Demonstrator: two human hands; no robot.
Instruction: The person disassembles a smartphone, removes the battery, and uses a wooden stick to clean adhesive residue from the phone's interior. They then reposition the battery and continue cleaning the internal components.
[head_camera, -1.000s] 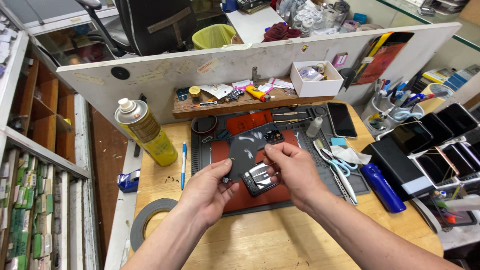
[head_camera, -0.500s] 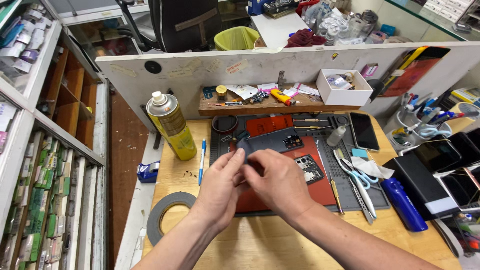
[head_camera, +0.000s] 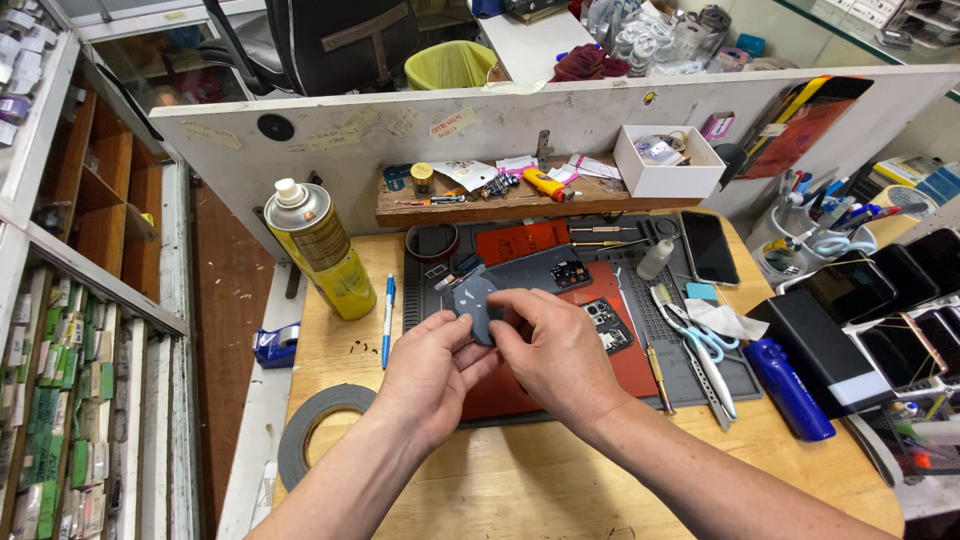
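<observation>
Together the left hand and right hand pinch a small grey panel, tilted up-left above the red mat.

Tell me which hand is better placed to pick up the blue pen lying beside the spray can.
Probably the left hand: it sits nearer the blue pen, which lies just to its left. The right hand would have to cross over it, and both hands grip the grey part.

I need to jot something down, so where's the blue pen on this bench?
In the head view, the blue pen lies on the wooden bench left of the grey work mat, just right of the yellow spray can and above the left hand.
</observation>
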